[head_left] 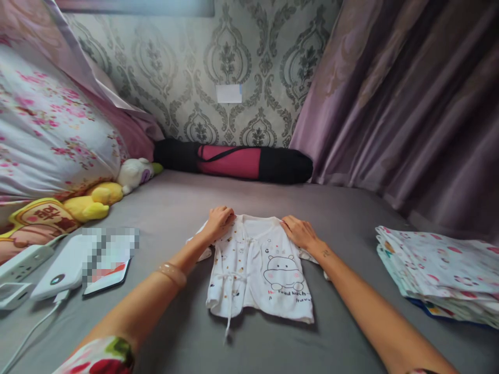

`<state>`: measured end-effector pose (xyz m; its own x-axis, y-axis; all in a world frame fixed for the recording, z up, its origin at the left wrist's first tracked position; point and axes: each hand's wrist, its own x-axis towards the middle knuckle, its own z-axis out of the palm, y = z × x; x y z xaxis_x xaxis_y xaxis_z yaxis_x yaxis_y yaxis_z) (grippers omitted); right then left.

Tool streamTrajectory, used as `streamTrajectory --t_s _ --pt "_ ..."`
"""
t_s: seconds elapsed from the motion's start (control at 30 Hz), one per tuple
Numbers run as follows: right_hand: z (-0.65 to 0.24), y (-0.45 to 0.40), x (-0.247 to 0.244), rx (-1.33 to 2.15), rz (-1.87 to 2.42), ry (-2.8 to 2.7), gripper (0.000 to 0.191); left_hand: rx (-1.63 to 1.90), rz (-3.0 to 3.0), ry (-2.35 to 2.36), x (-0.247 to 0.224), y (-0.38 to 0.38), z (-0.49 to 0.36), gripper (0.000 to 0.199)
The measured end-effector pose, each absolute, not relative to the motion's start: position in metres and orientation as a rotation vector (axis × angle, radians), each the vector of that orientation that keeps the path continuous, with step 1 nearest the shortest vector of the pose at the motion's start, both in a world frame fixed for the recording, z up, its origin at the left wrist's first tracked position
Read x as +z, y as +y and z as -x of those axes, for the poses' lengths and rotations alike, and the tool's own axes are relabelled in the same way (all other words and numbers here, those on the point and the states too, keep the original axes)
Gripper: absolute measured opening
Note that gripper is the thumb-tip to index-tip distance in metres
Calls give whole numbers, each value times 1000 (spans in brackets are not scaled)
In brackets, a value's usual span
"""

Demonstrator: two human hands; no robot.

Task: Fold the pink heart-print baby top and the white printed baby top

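Observation:
A small white baby shirt lies spread out, front side up, on the grey bed sheet in front of me. A hippo drawing and lettering are printed on its right half, small spots on its left half, and tie strings hang down the front. My left hand is closed on the shirt's left shoulder, its fingertips partly hidden. At the opposite shoulder, beside the neckline, my right hand has its fingers bent onto the fabric. Both sleeves stick out sideways beneath my wrists.
Folded printed clothes are stacked at the right. On the left lie a power bank with a cable, a phone, a power strip and plush toys. A black-and-red rolled bag rests along the wall.

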<state>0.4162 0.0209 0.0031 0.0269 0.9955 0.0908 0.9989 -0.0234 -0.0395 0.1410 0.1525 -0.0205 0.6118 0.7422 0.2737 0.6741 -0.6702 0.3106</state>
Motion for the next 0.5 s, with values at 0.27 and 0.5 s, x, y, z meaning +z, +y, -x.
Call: streamTrajectory --t_s 0.27,0.5 --pt "-431 61 -7 -87 2240 -2202 34 461 -2669 1255 -29 193 -160 26" --pt "-447 102 -10 -98 2233 -2232 32 435 -2624 1336 -27 232 -178 25"
